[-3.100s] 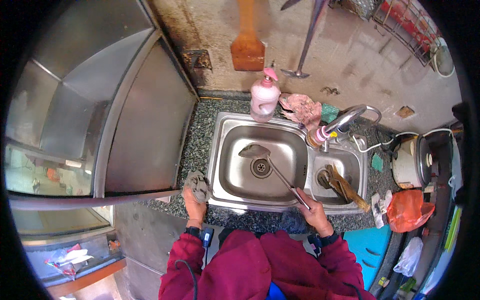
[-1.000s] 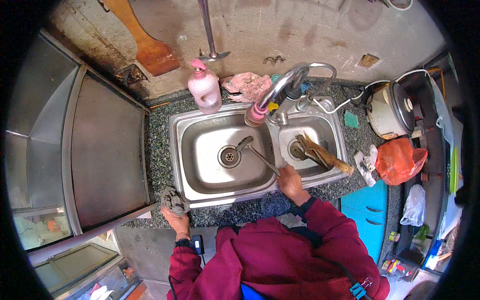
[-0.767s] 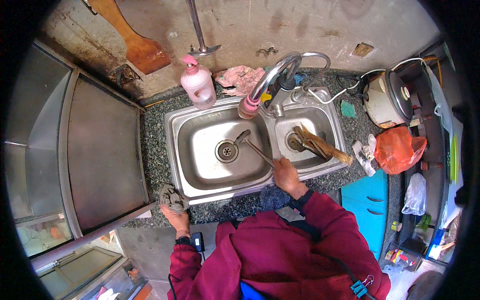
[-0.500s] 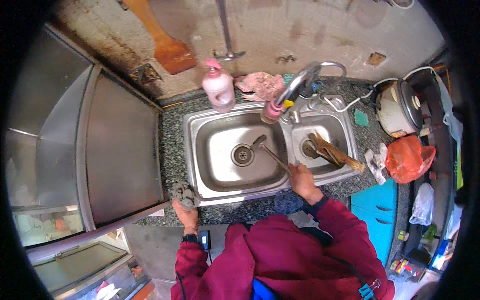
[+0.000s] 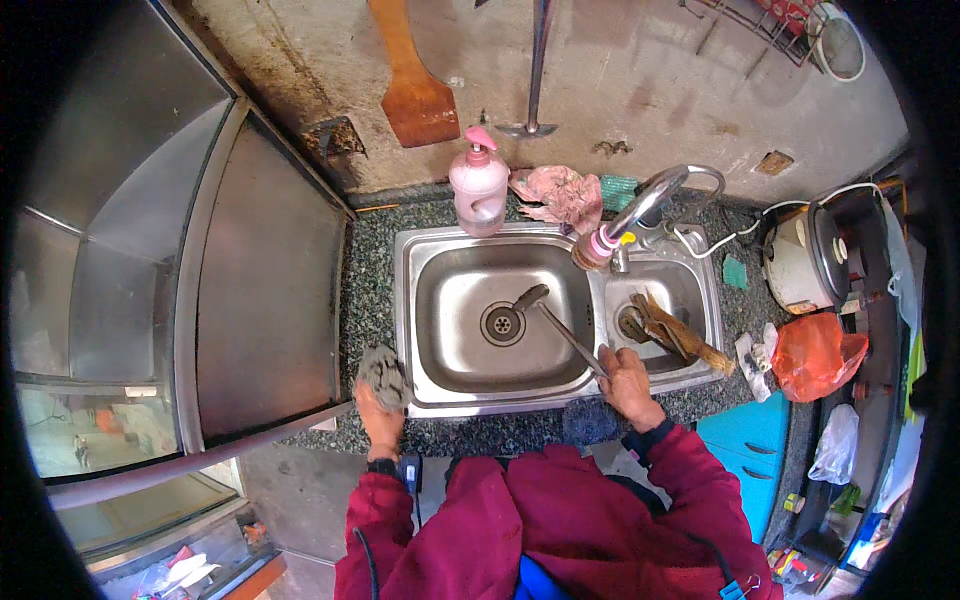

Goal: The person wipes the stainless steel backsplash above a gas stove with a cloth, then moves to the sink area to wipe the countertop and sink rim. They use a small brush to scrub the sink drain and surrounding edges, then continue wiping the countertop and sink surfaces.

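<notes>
My left hand (image 5: 382, 422) is closed on a crumpled grey rag (image 5: 384, 376) at the left front corner of the double steel sink (image 5: 405, 310). At the front of the divider, my right hand (image 5: 630, 387) grips the handle of a long metal utensil (image 5: 572, 338). Its short, crosswise head lies in the large basin, touching or close to the drain (image 5: 502, 324); its exact kind is not clear. A brush of bundled straw-coloured bristles (image 5: 680, 333) rests in the small basin, to the right of my right hand.
A pink pump bottle (image 5: 479, 192), a pink cloth (image 5: 560, 195) and the faucet (image 5: 655, 190) stand behind the sink. A cabinet (image 5: 270, 290) rises at left. To the right are a rice cooker (image 5: 800, 262) and red plastic bag (image 5: 818, 355). A wooden spatula (image 5: 418, 105) hangs on the wall.
The view has shifted, so the sink appears farther right and slightly lower. My left hand with the rag has moved slightly up along the sink's edge. The right hand keeps hold of the utensil.
</notes>
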Tool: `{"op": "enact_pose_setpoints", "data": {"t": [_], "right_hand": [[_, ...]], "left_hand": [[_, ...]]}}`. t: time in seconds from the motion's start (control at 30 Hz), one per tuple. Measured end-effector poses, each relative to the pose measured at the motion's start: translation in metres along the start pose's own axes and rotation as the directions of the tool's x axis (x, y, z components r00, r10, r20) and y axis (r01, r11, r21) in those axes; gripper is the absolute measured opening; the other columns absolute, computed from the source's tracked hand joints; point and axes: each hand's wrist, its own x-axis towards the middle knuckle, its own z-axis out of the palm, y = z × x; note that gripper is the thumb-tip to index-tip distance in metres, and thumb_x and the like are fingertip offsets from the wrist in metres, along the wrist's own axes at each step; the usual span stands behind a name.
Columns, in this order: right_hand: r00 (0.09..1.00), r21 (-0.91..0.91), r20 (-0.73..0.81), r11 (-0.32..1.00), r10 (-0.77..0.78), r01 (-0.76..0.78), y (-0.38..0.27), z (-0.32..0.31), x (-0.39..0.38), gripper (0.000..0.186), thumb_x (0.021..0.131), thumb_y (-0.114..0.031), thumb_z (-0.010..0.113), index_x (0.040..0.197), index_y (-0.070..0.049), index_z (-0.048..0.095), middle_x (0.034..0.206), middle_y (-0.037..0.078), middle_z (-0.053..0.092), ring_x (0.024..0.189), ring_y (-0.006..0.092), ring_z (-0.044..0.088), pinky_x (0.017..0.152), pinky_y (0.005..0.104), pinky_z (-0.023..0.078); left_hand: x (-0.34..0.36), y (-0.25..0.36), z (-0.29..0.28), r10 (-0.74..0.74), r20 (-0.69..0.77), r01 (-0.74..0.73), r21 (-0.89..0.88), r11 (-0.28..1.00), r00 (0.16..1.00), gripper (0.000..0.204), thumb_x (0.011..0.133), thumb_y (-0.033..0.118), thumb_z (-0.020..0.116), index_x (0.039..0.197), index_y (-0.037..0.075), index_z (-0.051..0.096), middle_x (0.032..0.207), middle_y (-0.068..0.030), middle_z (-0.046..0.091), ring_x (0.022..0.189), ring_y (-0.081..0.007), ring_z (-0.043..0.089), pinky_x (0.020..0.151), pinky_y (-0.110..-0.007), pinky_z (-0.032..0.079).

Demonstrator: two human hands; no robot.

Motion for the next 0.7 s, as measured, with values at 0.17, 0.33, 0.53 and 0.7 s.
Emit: {"op": "enact_pose_setpoints", "data": {"t": [0.17, 0.33, 0.53, 0.7], "right_hand": [[0.996, -0.011, 0.085, 1.0, 0.023, -0.022, 0.008, 0.007, 0.0, 0.05, 0.075, -0.012, 0.069, 0.123, -0.005, 0.057, 0.095, 0.016, 0.055, 0.091, 0.0361, 0.056, 0.078, 0.0448, 0.048], [0.992, 0.018, 0.117, 0.998, 0.057, -0.059, 0.008, 0.016, -0.002, 0.053, 0.075, -0.011, 0.068, 0.126, -0.005, 0.054, 0.098, 0.016, 0.055, 0.093, 0.036, 0.056, 0.08, 0.0448, 0.049], [0.986, 0.02, 0.147, 0.996, 0.082, -0.086, 0.01, 0.024, -0.003, 0.063, 0.074, -0.013, 0.071, 0.133, -0.006, 0.05, 0.105, 0.019, 0.054, 0.097, 0.0372, 0.056, 0.082, 0.0435, 0.049], [0.969, -0.043, 0.197, 0.988, 0.152, -0.146, 0.006, 0.026, -0.005, 0.06, 0.074, -0.015, 0.069, 0.131, -0.005, 0.053, 0.106, 0.019, 0.054, 0.097, 0.0366, 0.055, 0.08, 0.0449, 0.048]], "left_hand": [[-0.011, 0.009, 0.001, -0.001, -0.089, -0.005, -0.066, 0.998, 0.996, 0.062, 0.072, 0.012, 0.072, 0.127, 0.0, 0.046, 0.128, -0.0245, 0.05, 0.119, -0.0436, 0.045, 0.105, -0.046, 0.035], [0.025, 0.009, 0.012, -0.048, -0.072, 0.046, -0.019, 0.999, 0.996, 0.063, 0.068, 0.014, 0.074, 0.124, 0.0, 0.048, 0.127, -0.024, 0.049, 0.117, -0.0425, 0.046, 0.103, -0.046, 0.036], [0.031, 0.0, 0.013, -0.013, 0.027, 0.014, -0.059, 0.998, 1.0, 0.065, 0.07, 0.013, 0.073, 0.127, -0.002, 0.045, 0.133, -0.0262, 0.045, 0.125, -0.044, 0.04, 0.108, -0.046, 0.033], [-0.001, 0.002, 0.005, 0.051, 0.052, -0.042, -0.172, 0.984, 0.997, 0.058, 0.079, 0.022, 0.069, 0.129, -0.001, 0.048, 0.127, -0.025, 0.051, 0.122, -0.0414, 0.045, 0.105, -0.045, 0.035]]}}
